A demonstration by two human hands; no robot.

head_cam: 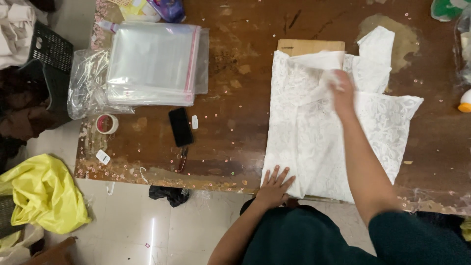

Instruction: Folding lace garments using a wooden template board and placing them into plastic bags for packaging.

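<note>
A white lace garment (314, 127) lies spread on a worn brown table (240, 98), over a cardboard sheet (310, 46) whose far edge shows. My left hand (274, 184) lies flat with fingers spread on the garment's near left corner at the table edge. My right hand (342, 91), blurred, reaches across the garment and grips a fold of its upper part near the far end.
A stack of clear plastic bags (152, 64) with a red strip sits at the table's left. A black phone (180, 126), a tape roll (106, 123) and small tags lie nearby. A black basket (46, 54) and yellow bag (44, 191) are on the floor, left.
</note>
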